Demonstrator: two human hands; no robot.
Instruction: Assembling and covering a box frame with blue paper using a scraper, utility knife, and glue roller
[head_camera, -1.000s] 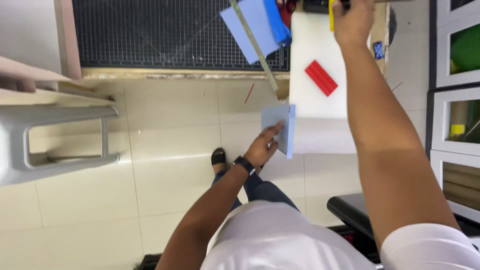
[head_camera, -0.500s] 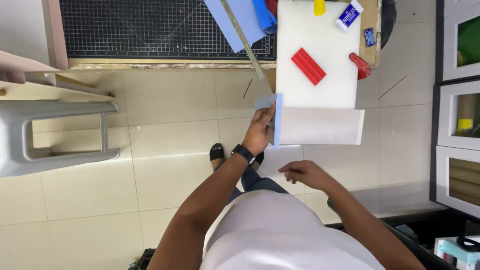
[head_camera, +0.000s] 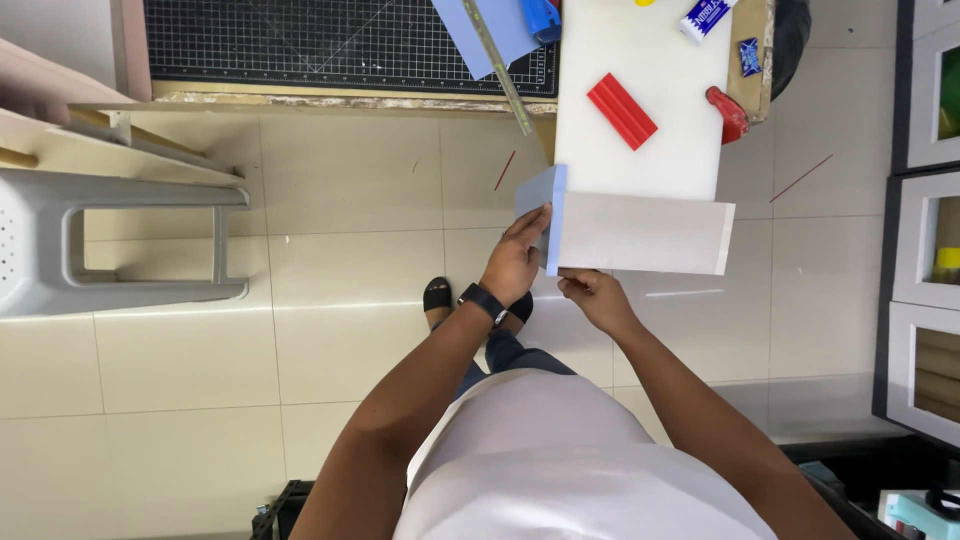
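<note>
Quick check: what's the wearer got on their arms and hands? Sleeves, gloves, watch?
Both arms are bare from the short sleeves of a white T-shirt down. No gloves on the left hand or the right hand. A black band, like a watch or tracker, sits on the left wrist. No rings can be made out.

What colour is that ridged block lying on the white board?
Red, seen clearly in the head view: the ridged block on the white board.
</note>
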